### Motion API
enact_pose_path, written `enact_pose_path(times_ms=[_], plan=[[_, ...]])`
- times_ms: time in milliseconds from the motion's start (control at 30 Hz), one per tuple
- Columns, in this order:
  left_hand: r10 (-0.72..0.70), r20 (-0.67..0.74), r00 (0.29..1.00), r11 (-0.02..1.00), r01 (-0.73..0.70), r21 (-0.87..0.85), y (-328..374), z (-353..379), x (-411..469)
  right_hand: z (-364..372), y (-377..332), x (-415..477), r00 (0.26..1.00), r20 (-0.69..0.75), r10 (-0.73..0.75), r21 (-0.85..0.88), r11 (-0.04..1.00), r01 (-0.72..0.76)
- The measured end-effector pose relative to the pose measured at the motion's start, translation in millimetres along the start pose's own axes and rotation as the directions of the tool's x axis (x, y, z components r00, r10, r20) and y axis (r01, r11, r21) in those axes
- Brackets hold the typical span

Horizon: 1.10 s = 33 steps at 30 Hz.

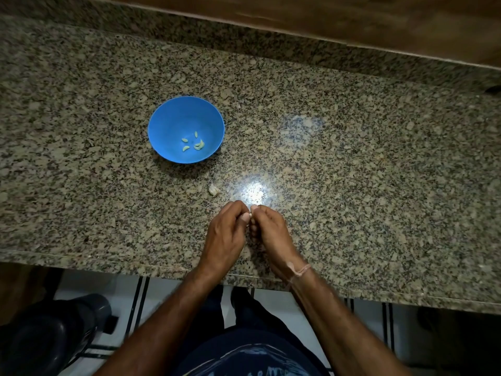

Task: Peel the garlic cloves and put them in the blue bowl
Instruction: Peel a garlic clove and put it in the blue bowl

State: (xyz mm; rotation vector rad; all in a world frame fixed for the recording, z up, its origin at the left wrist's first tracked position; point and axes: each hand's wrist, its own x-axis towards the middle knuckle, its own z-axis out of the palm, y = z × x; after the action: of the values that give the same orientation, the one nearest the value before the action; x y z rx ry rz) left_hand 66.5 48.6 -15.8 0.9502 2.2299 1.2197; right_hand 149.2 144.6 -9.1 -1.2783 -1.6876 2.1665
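- Both the left hand [227, 227] and right hand [269, 229] pinch a small pale garlic clove [251, 212], nearer the person than the round blue plastic bowl [162, 123] and to its right.
- Being so small, it may shoot out under the pinch.

The scene is taken by a single wide-angle camera worn at head height, directed forward and steeply downward. The tabletop [352, 164] is seen from close above and fills the upper two thirds of the frame, its edges bowed by the lens. The floor [273, 302] is caught along the bottom.
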Motion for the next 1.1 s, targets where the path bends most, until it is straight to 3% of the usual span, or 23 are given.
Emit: enact_pose_path(times_ms=[67, 133, 200, 267, 333, 433, 500, 600, 667, 767, 900, 1100], plan=[[0.063, -0.017, 0.998, 0.997, -0.062, 0.049, -1, 1, -1, -3, -5, -2, 0.994, 0.056, 0.098, 0.133, 0.986, -0.105], [0.09, -0.04, 0.995, 0.993, -0.087, 0.08, 0, 1, -2, -2, -7, -3, 0.991, 0.059, 0.118, 0.135, 0.983, -0.125], [0.007, -0.039, 0.999, 0.999, -0.006, 0.036, 4, 3, -3, 1, -5, -3, 1.0, -0.008, 0.008, 0.006, 1.0, -0.007], [-0.196, 0.042, 0.98, 0.974, 0.2, -0.107, 6, 6, -2, 2, -1, -1, 0.981, -0.068, -0.183, -0.195, 0.966, 0.167], [-0.393, 0.184, 0.901, 0.858, 0.431, -0.277, 7, 6, 1, 2, 2, 0, 0.934, -0.058, -0.353, -0.36, 0.88, 0.31], [-0.519, 0.39, 0.761, 0.57, 0.648, -0.505, 6, 5, 6, -2, 5, 0, 0.874, -0.004, -0.486, -0.528, 0.743, 0.411], [-0.528, 0.416, 0.74, 0.504, 0.667, -0.548, 7, 3, 6, -1, 4, -2, 0.925, -0.038, -0.378, -0.424, 0.845, 0.327], [-0.503, 0.222, 0.835, 0.697, 0.544, -0.466, 6, 2, 2, -1, 7, -1, 0.973, -0.097, -0.211, -0.204, 0.961, 0.188], [-0.451, 0.106, 0.886, 0.776, 0.448, -0.444, 6, -1, 2, -3, 9, 0, 0.977, -0.113, -0.179, -0.153, 0.975, 0.161], [-0.351, 0.052, 0.935, 0.862, 0.345, -0.371, 10, -5, 1, -6, 8, 1, 0.975, -0.143, -0.17, -0.131, 0.98, 0.152], [-0.299, -0.046, 0.953, 0.925, 0.277, -0.261, 16, -8, -1, -3, 5, 0, 0.974, -0.13, -0.186, -0.135, 0.976, 0.168], [-0.296, -0.029, 0.955, 0.932, 0.282, -0.227, 12, -12, 0, -5, 4, 0, 0.965, -0.103, -0.242, -0.181, 0.958, 0.221]])
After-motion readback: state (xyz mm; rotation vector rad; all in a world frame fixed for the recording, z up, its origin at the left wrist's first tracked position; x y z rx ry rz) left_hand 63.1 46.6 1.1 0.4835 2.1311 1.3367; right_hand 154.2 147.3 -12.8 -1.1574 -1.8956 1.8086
